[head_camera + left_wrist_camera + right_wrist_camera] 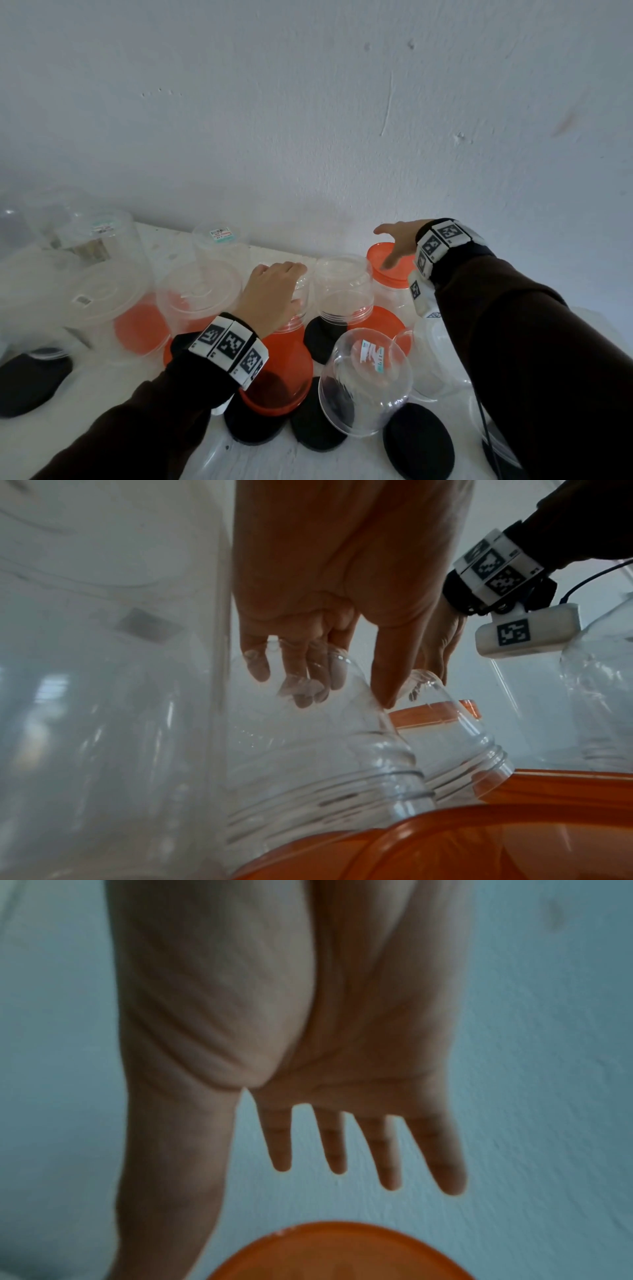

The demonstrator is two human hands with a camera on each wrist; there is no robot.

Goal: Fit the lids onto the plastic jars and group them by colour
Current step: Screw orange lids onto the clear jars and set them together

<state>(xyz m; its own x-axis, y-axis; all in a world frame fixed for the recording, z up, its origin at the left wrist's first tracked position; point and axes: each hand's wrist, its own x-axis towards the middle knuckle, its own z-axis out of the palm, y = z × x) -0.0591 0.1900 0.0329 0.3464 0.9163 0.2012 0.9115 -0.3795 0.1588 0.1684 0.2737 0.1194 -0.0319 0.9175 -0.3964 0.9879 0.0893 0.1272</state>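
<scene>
Although one clear plastic jar with an orange screw lid (390,263) stands closed and upright just under the right hand (400,240), most of the work looks undone. Loose round orange lids (284,370) and loose round black lids (418,440) lie flat on the white worktop (106,394), mixed together rather than sorted. Several clear jars stand or lie among them without lids, so the grouping by colour has, by my reading, barely begun.

The left hand (274,294) grips a small clear plastic jar (318,750) from above. Its fingers (255,664) curl over the jar's closed base and the thumb presses the side. This jar is upside down. Its long axis runs roughly vertical, leaning a little, with the threaded mouth pointing down towards the orange lids below the fingers. A second upturned clear jar (342,287) stands just beside the fingers, between the two hands.

The right hand is empty, its fingers (387,1150) straight and spread. They hover just above the closed jar's orange lid; whether they touch it cannot be told.

A larger clear jar (366,380) lies tilted nearer the person, base up.
</scene>
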